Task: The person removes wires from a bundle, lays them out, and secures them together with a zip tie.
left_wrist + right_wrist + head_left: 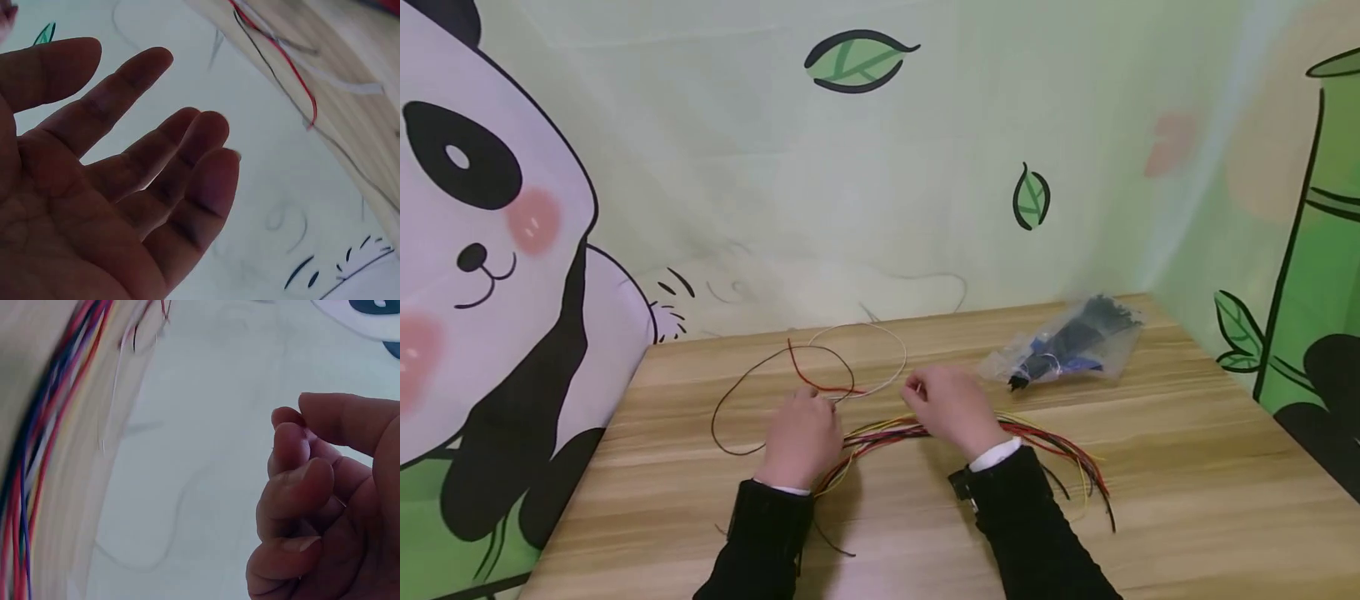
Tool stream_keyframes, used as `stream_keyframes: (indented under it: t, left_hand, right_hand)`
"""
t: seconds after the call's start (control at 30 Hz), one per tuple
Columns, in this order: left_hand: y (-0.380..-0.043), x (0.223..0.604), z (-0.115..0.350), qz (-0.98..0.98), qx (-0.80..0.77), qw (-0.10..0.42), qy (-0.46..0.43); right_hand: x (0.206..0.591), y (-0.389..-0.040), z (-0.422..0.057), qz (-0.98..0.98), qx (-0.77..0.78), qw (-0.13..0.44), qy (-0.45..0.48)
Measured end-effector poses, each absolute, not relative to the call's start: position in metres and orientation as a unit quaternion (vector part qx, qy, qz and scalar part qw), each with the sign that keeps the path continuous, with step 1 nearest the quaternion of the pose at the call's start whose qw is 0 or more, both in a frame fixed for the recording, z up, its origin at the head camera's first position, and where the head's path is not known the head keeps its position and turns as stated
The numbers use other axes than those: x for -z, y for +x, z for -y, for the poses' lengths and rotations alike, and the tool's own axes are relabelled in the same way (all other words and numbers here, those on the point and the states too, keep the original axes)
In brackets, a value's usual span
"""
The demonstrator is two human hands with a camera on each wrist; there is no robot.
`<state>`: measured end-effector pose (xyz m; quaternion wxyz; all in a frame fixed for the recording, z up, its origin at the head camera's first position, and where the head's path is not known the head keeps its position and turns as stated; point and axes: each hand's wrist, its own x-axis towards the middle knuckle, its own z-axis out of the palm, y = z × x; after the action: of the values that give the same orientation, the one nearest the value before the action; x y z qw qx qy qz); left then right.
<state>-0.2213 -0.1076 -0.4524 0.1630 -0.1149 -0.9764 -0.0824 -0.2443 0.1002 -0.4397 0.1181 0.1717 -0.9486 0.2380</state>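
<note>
My left hand (803,437) hovers over the left part of a bundle of thin coloured wires (917,431). In the left wrist view its fingers (209,187) are spread and loosely bent, with nothing held. The right hand (951,408) is above the middle of the bundle. Its fingers (300,494) are curled, thumb against the index finger, and no object shows between them. Red, black, yellow and other strands run side by side in an arc, partly hidden under both hands. Beyond the left hand lie a looped dark wire (713,422), a short red wire (801,375) and a white wire (905,354).
A clear plastic bag (1075,342) with black and blue contents lies at the back right of the wooden table (1187,467). Behind the table hangs a pale green backdrop (737,167) with a panda print. Loose wire ends fan out at the bundle's right.
</note>
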Motion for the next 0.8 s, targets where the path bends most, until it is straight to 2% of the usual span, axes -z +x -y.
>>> stream_keyframes:
  t: [0.2,0.47,0.67,0.8]
  left_hand:
    - [-0.232,0.464,0.088,0.984,0.038,0.122,-0.121]
    - [-0.244,0.475,0.086,0.996,0.064,0.007,-0.06]
    - [-0.247,0.479,0.089,0.996,0.035,-0.007,-0.082]
    - [-0.244,0.476,0.089,0.994,0.036,0.015,-0.101]
  right_hand:
    - [0.452,-0.249,-0.068,0.954,-0.222,0.087,0.184]
    - [0.457,-0.255,-0.049,0.96,-0.225,0.051,0.158]
    - [0.462,-0.26,-0.048,0.962,-0.232,0.034,0.142]
    - [0.466,-0.263,-0.046,0.962,-0.233,0.033,0.142]
